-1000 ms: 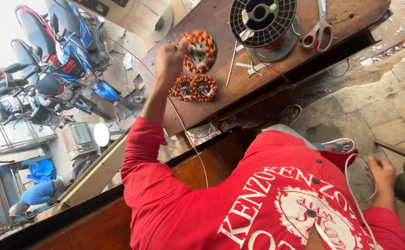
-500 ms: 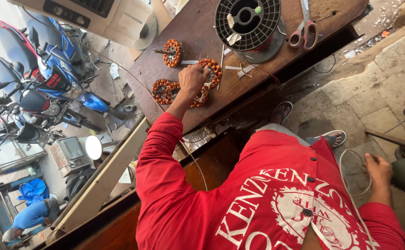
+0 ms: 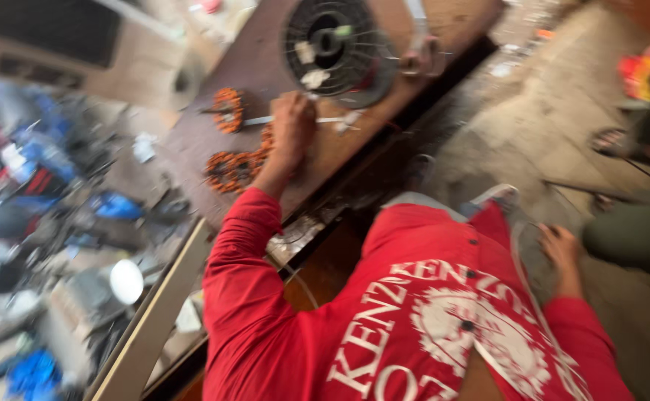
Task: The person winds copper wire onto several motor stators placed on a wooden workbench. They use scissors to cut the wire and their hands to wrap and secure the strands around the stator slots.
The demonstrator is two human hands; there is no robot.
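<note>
Left hand (image 3: 293,128): blurred; its fingers (image 3: 300,104) hide whatever they grip (grip itself unreadable).
Copper coils (image 3: 230,169): smeared, partly under that wrist.
Scissors (image 3: 421,56): beyond the fingers, cut by the top edge.

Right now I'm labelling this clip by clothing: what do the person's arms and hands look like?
Both arms wear long red sleeves that end at the wrists, part of a red shirt with white print. The left hand and right hand are bare: no gloves. The blur hides any rings.
</note>
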